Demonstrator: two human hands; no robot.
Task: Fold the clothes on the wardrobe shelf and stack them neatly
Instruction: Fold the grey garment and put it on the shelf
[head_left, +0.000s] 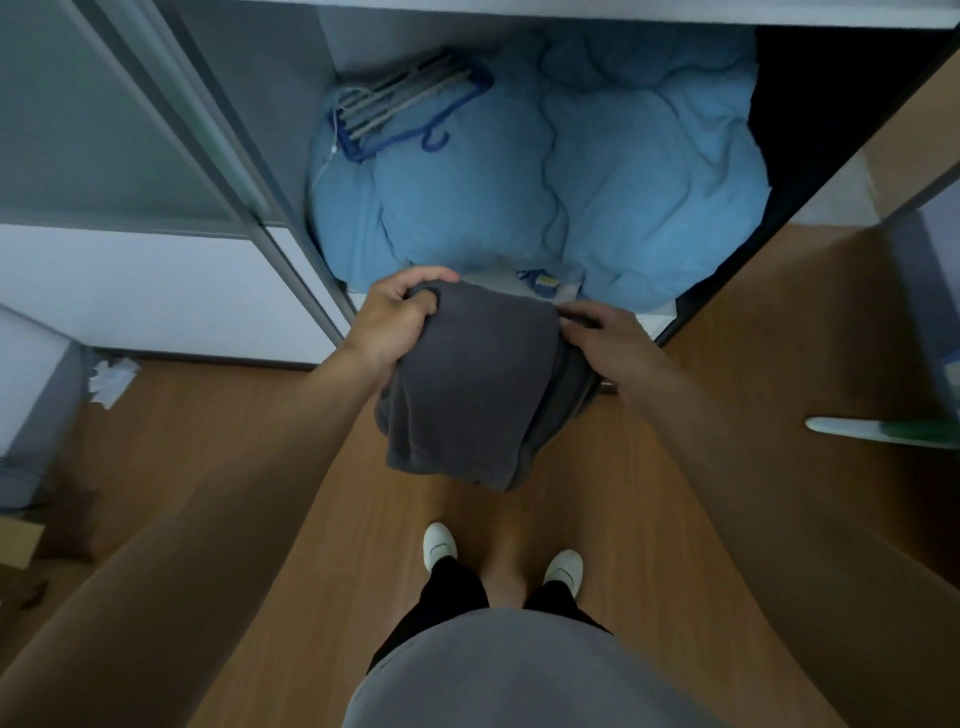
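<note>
1. The left hand (400, 317) is gripping the far-left top edge of a dark grey garment (467, 400), its fingers curled tight around a bunch of cloth.
2. The right hand (602, 338) is holding the far-right edge, its fingers close together and curling over the fabric.
3. The garment is hanging doubled over between the 2 hands, above the wooden floor (260, 415) and just near of the open wardrobe (270, 62).
4. A blue duvet (571, 171) is filling the wardrobe's bottom compartment, with blue hangers (405, 109) lying on its far-left part.
5. 2 white shoes (439, 545) are standing on the floor below the garment.
6. Crumpled paper (111, 379) is lying on the left.
</note>
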